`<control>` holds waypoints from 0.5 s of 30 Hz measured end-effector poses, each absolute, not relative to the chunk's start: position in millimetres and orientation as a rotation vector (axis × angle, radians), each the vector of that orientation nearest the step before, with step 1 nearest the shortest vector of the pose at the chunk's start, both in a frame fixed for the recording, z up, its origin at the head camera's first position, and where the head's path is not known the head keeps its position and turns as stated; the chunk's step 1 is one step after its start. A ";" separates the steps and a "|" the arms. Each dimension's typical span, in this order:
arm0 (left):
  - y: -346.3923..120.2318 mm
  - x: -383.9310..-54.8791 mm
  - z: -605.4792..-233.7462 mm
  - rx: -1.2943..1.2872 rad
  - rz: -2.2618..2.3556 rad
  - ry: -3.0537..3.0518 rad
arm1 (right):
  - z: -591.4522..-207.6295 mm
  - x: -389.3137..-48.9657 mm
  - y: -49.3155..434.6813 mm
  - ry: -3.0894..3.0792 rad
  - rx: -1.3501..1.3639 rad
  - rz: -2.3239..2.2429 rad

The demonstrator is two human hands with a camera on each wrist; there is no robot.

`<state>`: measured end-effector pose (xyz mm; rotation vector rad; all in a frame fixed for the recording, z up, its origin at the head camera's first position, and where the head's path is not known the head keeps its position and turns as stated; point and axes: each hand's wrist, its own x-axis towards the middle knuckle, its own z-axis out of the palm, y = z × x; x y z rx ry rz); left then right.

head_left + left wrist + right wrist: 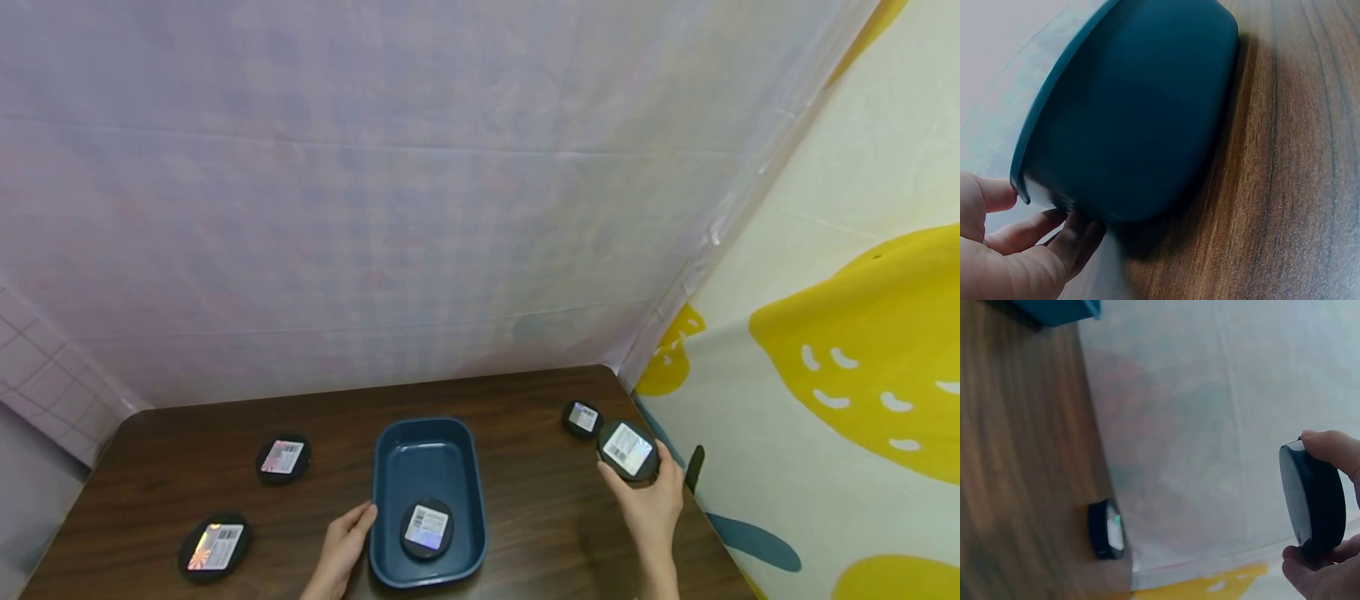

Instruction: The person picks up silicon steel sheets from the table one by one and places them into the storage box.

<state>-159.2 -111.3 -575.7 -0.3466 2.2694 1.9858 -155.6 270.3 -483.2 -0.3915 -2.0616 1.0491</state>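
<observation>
My left hand (347, 543) grips the left rim of a deep blue rectangular tray (468, 442); in the left wrist view the thumb is at the rim and the fingertips lie against the outer wall (1129, 125). Inside the tray, toward its near end, lies a round black container (427, 530) with a silvery barcode label. My right hand (651, 504) holds a similar round black container (628, 451) by its edge, thumb on one side and fingers on the other. The right wrist view shows this held container (1316, 500) raised off the wooden table, tilted on edge there.
Another labelled black container (582, 418) lies just beyond the right hand. Two more, one farther back (282, 459) and one nearer (215, 547), lie left of the tray on the brown wooden table (540, 500). Cloth-covered walls (375, 250) rise behind and to the right.
</observation>
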 end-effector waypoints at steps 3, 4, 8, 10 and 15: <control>-111.3 -159.4 -575.4 -0.347 1.982 2.270 | -475.7 -156.1 267.2 -2.067 -0.379 1.034; -111.3 -159.4 -575.4 -0.347 1.980 2.269 | -473.6 -156.3 266.4 -2.070 -0.376 1.032; -111.4 -159.4 -575.9 -0.350 1.990 2.256 | -468.1 -157.3 263.6 -2.072 -0.370 1.037; -111.4 -159.2 -576.0 -0.345 1.997 2.256 | -466.5 -157.7 262.2 -2.072 -0.369 1.044; -110.8 -158.8 -575.9 -0.344 2.003 2.268 | -463.1 -158.4 258.2 -2.073 -0.372 1.074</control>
